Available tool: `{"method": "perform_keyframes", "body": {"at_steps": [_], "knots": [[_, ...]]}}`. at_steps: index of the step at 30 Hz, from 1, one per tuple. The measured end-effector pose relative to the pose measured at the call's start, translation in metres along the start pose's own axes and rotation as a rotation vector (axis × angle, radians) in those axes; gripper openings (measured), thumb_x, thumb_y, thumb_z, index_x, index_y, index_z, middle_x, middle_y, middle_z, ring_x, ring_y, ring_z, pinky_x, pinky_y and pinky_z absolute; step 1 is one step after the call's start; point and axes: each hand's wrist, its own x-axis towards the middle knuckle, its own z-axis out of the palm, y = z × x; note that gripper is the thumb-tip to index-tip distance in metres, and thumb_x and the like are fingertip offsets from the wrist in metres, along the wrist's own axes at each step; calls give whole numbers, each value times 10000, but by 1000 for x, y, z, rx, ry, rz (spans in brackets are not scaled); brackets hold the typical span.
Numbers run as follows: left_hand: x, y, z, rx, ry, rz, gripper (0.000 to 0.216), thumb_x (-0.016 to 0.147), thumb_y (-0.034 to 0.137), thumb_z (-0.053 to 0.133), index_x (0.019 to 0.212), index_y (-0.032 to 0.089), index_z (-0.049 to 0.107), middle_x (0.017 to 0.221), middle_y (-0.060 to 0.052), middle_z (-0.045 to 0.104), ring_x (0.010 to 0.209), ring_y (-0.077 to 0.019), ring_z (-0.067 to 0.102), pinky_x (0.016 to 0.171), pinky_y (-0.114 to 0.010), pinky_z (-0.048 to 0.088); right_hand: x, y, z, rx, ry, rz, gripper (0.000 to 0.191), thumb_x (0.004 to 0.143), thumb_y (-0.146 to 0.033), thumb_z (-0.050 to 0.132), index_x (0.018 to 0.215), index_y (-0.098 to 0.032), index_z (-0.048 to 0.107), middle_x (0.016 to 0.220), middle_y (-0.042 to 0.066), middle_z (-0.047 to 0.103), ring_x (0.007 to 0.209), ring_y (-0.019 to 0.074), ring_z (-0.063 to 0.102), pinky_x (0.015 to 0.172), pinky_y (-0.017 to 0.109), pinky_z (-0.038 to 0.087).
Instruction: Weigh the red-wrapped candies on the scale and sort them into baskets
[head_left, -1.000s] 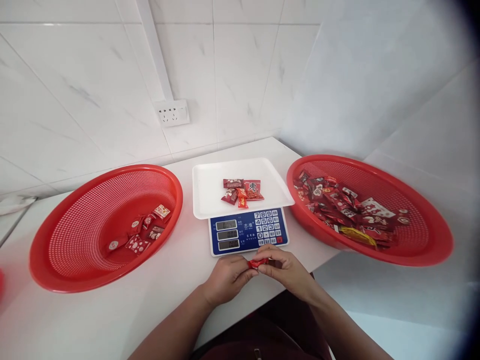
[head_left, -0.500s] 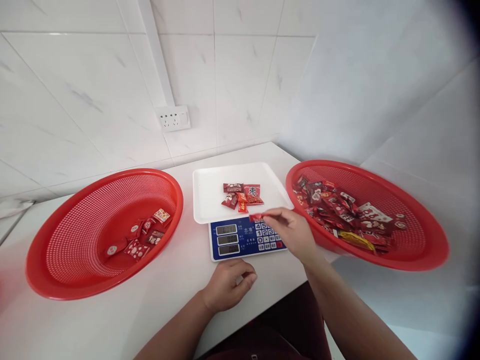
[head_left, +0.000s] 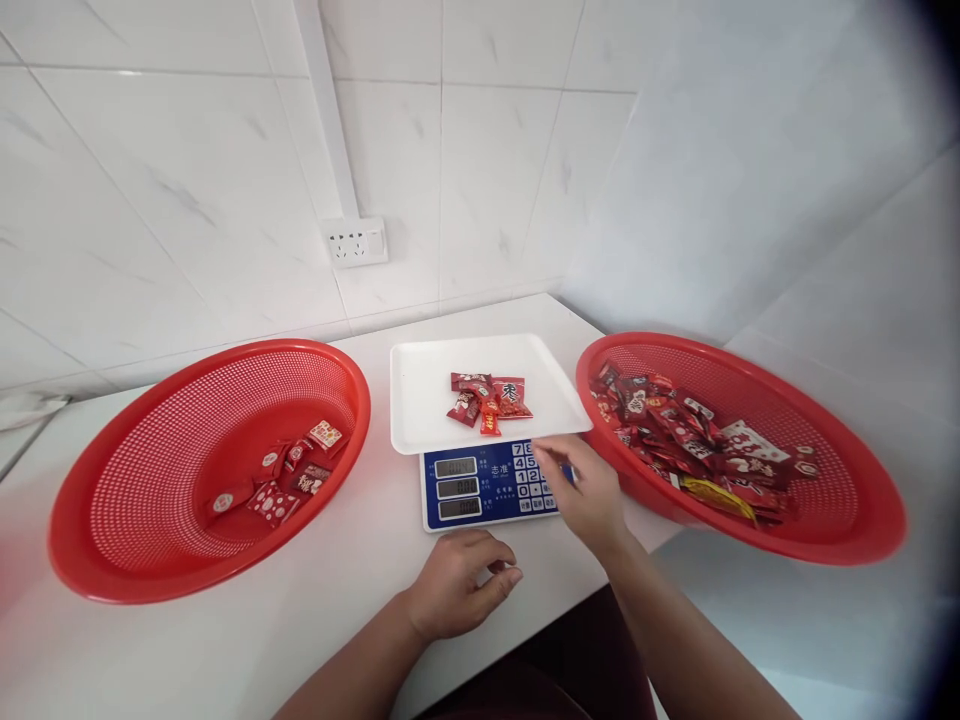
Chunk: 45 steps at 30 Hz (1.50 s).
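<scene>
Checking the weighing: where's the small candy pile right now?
Head view, centre: the candy pile lies on the white weighing tray, between the left basket and right basket, just beyond the right hand.

Left hand (head_left: 461,585), lower centre of the frame: palm down, fingers loosely curled inward, thumb tucked near the fingertips, nothing visible in its grasp. Left forearm (head_left: 352,660) enters from the bottom edge and slants up to the right. Right hand (head_left: 589,490), just above and right of the left: back uppermost, fingers extended toward the upper left, empty. Right forearm (head_left: 675,630) rises from the lower right, bare.
</scene>
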Motion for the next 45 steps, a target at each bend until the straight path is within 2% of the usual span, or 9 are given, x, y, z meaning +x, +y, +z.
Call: {"method": "perform_keyframes", "body": {"at_steps": [5, 9, 26, 31, 35, 37, 39, 42, 45], "knots": [[1, 1, 1, 27, -13, 5, 164, 829, 292, 490, 819, 188, 616, 723, -25, 650, 671, -127, 588, 646, -222, 448, -61, 15, 4, 33, -279, 47, 258, 870, -333, 420, 711, -211, 582, 626, 30, 618, 570, 158, 560, 552, 271, 448], [1, 1, 1, 51, -20, 11, 153, 824, 284, 492, 823, 192, 614, 725, -20, 651, 672, -127, 586, 645, -222, 446, -76, 20, 14, 75, -476, 81, 299, 884, -345, 411, 664, -204, 556, 615, 17, 598, 567, 148, 552, 548, 253, 427], [2, 1, 2, 98, -22, 5, 156, 835, 267, 476, 808, 193, 611, 714, -16, 646, 664, -121, 587, 640, -218, 460, -73, 21, 18, 126, -486, 154, 292, 880, -356, 417, 673, -205, 556, 632, 16, 594, 594, 152, 543, 577, 265, 429], [2, 13, -3, 159, 21, 50, 140, 836, 224, 477, 818, 193, 613, 733, -27, 658, 678, -129, 600, 643, -226, 473, -74, 23, 16, 144, -480, 164, 303, 885, -364, 406, 672, -200, 546, 634, 10, 583, 599, 147, 532, 576, 258, 424], [3, 25, -30, 300, 305, 69, 141, 842, 200, 480, 920, 206, 596, 844, -59, 666, 790, -149, 619, 703, -249, 502, -75, 24, 14, 148, -479, 158, 316, 879, -377, 403, 650, -197, 525, 617, 11, 565, 586, 151, 523, 555, 255, 414], [2, 28, -54, 486, 464, 9, 172, 847, 228, 476, 984, 213, 579, 916, -77, 657, 874, -178, 613, 762, -293, 504, -75, 24, 13, 156, -474, 148, 328, 879, -384, 396, 637, -198, 516, 609, 7, 557, 579, 151, 520, 549, 252, 411], [-1, 26, -80, 748, 544, -109, 257, 850, 284, 467, 1081, 209, 551, 1065, -111, 619, 1028, -236, 563, 867, -380, 467, -74, 25, 12, 172, -470, 145, 340, 878, -394, 389, 627, -199, 509, 603, 2, 548, 574, 150, 518, 546, 248, 410], [-11, 17, -114, 1050, 468, -353, 414, 850, 365, 437, 1214, 175, 487, 1272, -146, 505, 1215, -319, 413, 972, -496, 360, -74, 26, 11, 206, -467, 156, 350, 875, -405, 387, 617, -198, 501, 602, 0, 541, 575, 153, 519, 543, 244, 410], [-25, 7, -138, 1163, 307, -521, 471, 867, 402, 379, 1268, 165, 450, 1275, -134, 521, 1231, -316, 402, 993, -505, 326, -75, 29, 11, 236, -458, 167, 357, 874, -418, 388, 615, -198, 495, 602, 0, 538, 577, 154, 516, 543, 242, 412]]}}
